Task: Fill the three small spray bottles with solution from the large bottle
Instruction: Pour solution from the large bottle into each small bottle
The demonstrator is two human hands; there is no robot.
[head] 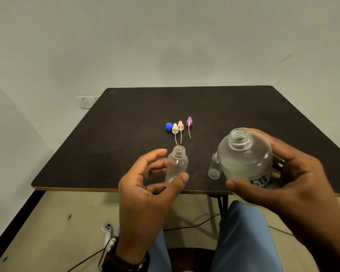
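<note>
Dark table (pixel 137 107). On it, beyond the left hand (pixel 145 193): blue cap (pixel 169 126), then white (pixel 175 128), pink (pixel 180 125) and purple spray heads (pixel 189 121). Small clear bottle (pixel 214 166) stands beside the right hand (pixel 294 183).

Both hands are raised over the near edge of the table (pixel 82 154). The left hand (pixel 145 185) curls thumb and fingers round a small bottle (pixel 176 165). The right hand (pixel 283 173) wraps round the large bottle (pixel 245 158), thumb in front, fingers behind.
</note>
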